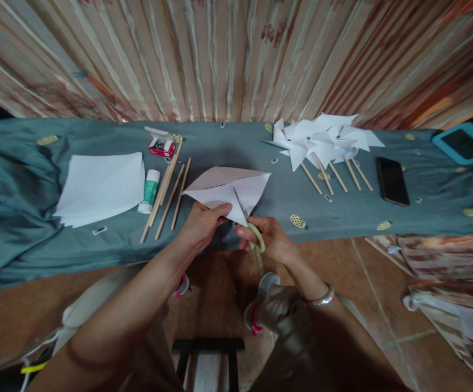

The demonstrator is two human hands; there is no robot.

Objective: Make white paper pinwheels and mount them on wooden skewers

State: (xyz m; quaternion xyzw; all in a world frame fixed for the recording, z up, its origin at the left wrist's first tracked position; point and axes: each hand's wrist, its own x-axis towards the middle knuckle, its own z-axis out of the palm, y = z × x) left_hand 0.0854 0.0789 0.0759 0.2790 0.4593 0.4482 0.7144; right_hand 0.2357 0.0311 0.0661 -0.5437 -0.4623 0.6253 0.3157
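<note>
My left hand [208, 222] pinches the near edge of a white sheet of paper [215, 195], its thumb on top. The sheet is creased and held up over the front edge of the cloth-covered table. My right hand [269, 237] has its fingers through the pale green handles of a pair of scissors [256, 237]. The scissors' blade lies across the paper's near right part, pointing away from me toward its middle. Left of the paper lie several wooden sticks [166, 190]. Part of the paper's underside is hidden.
A paper stack [99, 188], a glue stick [149, 190] and an open red box of small pins [163, 146] are at left. Several white paper pinwheels [313, 140] on sticks lie at right, near a black phone [392, 181] and a blue-framed tablet [467, 142]. A pleated curtain [228, 60] hangs behind.
</note>
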